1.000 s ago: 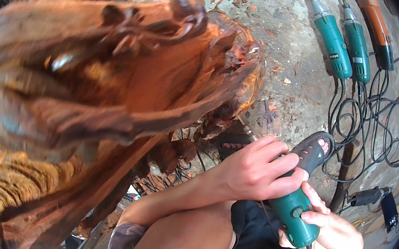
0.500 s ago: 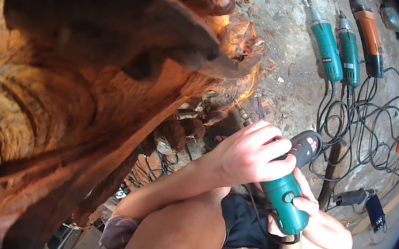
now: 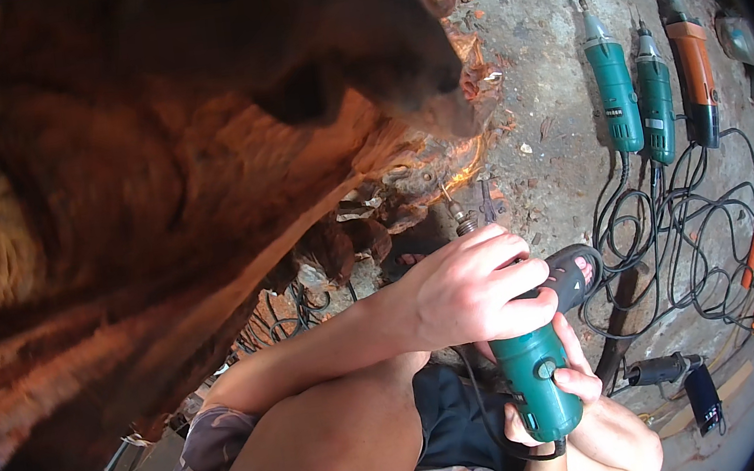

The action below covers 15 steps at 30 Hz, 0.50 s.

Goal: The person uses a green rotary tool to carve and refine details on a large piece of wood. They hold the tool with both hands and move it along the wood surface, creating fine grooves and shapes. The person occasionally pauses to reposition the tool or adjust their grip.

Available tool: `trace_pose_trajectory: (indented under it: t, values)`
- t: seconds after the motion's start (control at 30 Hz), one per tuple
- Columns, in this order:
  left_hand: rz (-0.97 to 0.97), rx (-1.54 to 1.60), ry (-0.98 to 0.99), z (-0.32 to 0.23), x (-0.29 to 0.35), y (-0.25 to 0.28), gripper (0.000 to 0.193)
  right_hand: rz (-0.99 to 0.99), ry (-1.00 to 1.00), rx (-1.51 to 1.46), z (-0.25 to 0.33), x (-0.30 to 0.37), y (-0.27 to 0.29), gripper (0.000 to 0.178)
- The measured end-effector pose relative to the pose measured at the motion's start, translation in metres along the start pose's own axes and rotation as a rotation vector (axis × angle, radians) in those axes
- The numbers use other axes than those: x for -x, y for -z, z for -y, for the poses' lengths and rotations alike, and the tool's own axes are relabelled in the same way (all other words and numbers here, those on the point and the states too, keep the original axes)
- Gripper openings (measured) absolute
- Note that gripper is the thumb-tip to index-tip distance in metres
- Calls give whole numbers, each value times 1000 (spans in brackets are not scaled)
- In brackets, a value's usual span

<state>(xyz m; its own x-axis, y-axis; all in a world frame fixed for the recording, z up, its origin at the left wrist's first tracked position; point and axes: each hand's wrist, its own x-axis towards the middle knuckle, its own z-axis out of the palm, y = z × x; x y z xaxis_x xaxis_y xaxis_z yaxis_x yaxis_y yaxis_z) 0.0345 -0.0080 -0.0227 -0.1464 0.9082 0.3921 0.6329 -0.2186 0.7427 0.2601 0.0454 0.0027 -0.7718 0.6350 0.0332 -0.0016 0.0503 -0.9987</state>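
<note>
A green die grinder is held in both my hands, its narrow collet end pointing up and left. My left hand wraps round the front of its body, fingers curled over the top. Lower down, my right hand grips the rear part, with the fingertips showing on either side. The thin bit reaches the edge of a large carved reddish-brown wood piece; whether it touches cannot be made out. A black cord leaves the grinder's rear end.
Two more green grinders and an orange one lie on the concrete floor to the right, with tangled black cords below them. A dark phone-like slab lies at the lower right. My sandalled foot is beside my left hand.
The wood's dark upper part sits lower and further right in view, and its light has dimmed. Both hands keep their grip on the grinder, nearly in the same place.
</note>
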Motion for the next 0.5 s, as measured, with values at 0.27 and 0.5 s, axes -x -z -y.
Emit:
trace_pose_trajectory:
  t: [0.27, 0.5]
  values:
    - [-16, -10, -10, 3, -3, 1, 30, 84, -501, -224, -27, 65, 31, 123]
    - [-10, 8, 4, 6, 0, 4, 30, 213, -350, -82, -22, 45, 25, 121]
